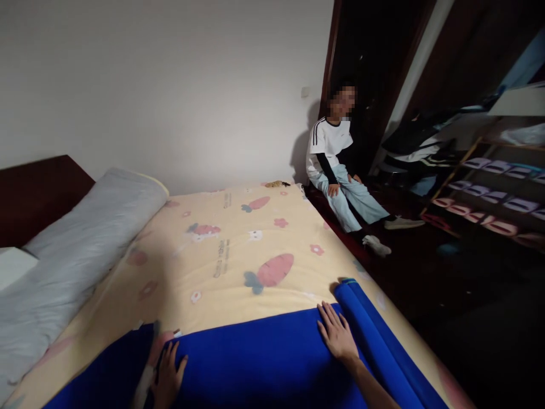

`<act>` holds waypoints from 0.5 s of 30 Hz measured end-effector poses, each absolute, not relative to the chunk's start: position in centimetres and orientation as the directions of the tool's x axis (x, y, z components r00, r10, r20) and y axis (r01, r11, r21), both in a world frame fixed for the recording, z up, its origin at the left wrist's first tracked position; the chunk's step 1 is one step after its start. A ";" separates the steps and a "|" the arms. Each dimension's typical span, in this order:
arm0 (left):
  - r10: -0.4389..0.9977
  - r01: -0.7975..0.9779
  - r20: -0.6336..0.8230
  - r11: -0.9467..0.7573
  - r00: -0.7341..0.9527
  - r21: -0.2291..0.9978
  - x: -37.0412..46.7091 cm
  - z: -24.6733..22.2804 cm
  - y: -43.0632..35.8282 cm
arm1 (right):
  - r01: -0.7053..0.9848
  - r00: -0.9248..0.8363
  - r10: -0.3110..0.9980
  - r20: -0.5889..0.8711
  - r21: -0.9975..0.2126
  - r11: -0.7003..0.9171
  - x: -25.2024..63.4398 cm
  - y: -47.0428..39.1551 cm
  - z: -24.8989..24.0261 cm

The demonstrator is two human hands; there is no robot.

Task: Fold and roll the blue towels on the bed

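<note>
A blue cloth (255,358) lies spread over the near part of the bed, with its right side folded over or rolled into a long strip (383,335). My right hand (338,335) rests flat on the cloth beside that strip, fingers stretched toward the far edge. At the cloth's left corner lies my left hand (169,375), its fingers apart and touching the fabric. Further left is another blue piece of cloth (113,369), partly in shadow. Whether the two blue pieces join is out of view. Small white tags show near the left edges.
The bed has a cream sheet (238,238) printed with carrots and flowers. A long grey pillow (97,250) lies along the left by a dark headboard (42,187). A person (336,153) sits at the bed's far right corner. A shoe rack (494,193) stands at right.
</note>
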State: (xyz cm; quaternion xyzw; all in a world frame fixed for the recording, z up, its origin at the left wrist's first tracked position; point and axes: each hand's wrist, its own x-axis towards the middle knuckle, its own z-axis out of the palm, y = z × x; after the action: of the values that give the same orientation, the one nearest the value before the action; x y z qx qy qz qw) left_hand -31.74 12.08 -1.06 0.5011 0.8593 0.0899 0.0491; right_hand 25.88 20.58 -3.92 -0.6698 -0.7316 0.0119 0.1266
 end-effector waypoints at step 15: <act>0.893 0.893 -0.053 0.443 -0.447 -0.073 -20.2 2.7 16.1 | 0.815 -0.347 0.827 0.444 -0.294 0.500 10.9 7.1 -1.8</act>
State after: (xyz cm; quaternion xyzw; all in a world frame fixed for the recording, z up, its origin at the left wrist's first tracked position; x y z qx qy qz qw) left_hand -20.17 16.07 2.73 0.5256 0.8495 -0.0450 0.0031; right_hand 10.90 7.14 -1.79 -0.5001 -0.8205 0.0106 0.2767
